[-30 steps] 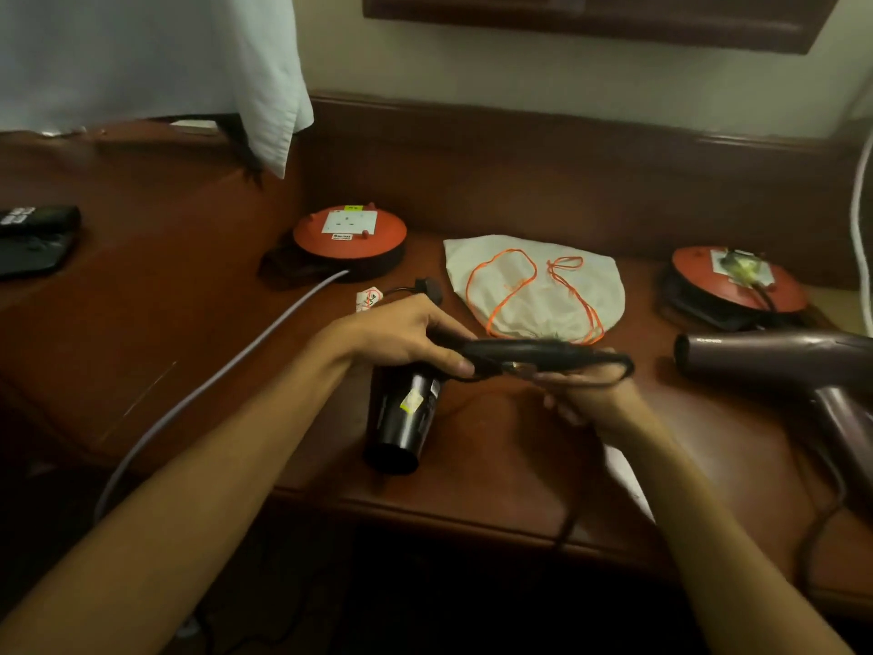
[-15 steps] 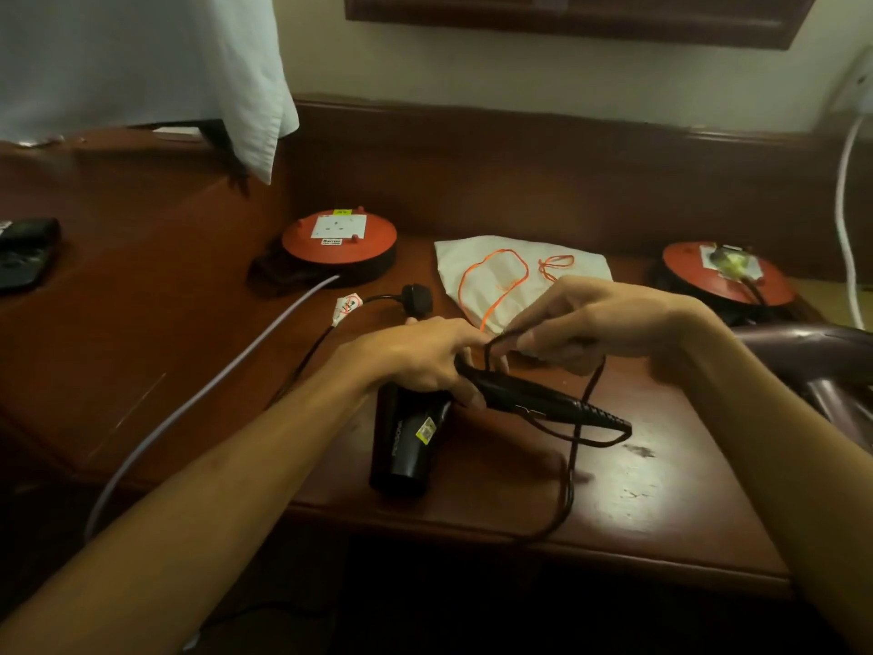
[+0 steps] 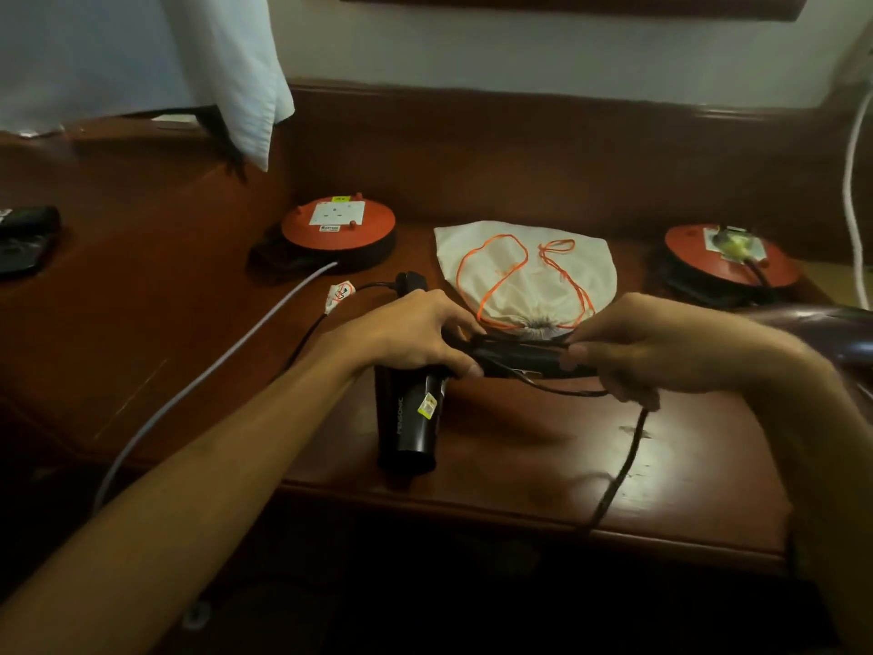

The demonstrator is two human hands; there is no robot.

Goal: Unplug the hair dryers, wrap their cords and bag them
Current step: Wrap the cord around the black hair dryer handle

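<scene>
A black hair dryer (image 3: 410,418) lies on the wooden desk with its barrel pointing toward me. My left hand (image 3: 406,335) grips it where barrel and handle meet. My right hand (image 3: 647,345) pinches the black cord (image 3: 619,470) against the far end of the handle; the cord loops under the handle and drops over the desk's front edge. Its black plug (image 3: 409,282) lies free on the desk beside a white tag. A cream drawstring bag (image 3: 519,276) with orange cord lies behind the hands. A second, dark maroon dryer (image 3: 831,328) shows at the right edge.
Two red round socket reels sit at the back: the left reel (image 3: 338,224) with an empty socket, the right reel (image 3: 730,257) with a plug in it. A grey cable (image 3: 212,375) runs off the left reel. A white cloth (image 3: 141,59) hangs top left; a white cable (image 3: 852,205) hangs right.
My right hand has come down from above the handle to its far end, drawing the cord along and under the handle. The left hand keeps its grip on the dryer.
</scene>
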